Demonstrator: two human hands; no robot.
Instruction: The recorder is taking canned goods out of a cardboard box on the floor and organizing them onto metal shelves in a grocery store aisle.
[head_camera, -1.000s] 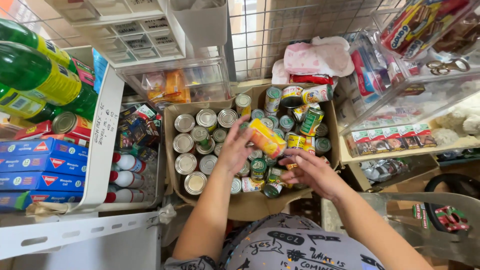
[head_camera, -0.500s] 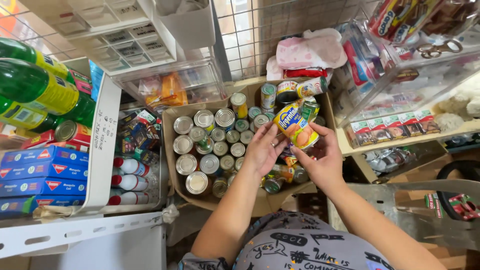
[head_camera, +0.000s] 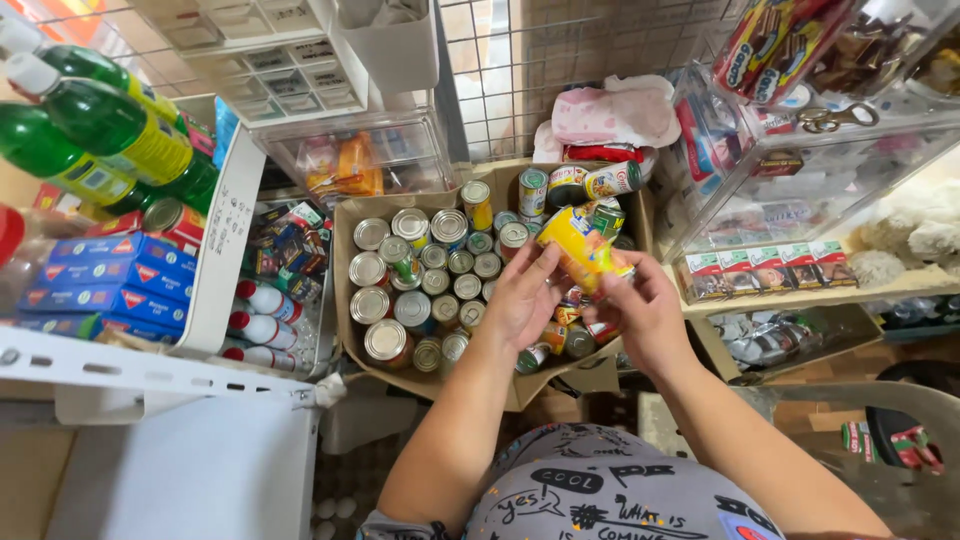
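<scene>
Both hands (head_camera: 580, 300) clasp the yellow can (head_camera: 580, 243) between them above the box (head_camera: 345, 300).

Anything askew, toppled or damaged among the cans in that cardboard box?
Mostly upright cans fill the cardboard box, but two at its back right edge lie on their sides. Both hands, left hand and right hand, hold a yellow can tilted. No spill or damage shows.
</scene>
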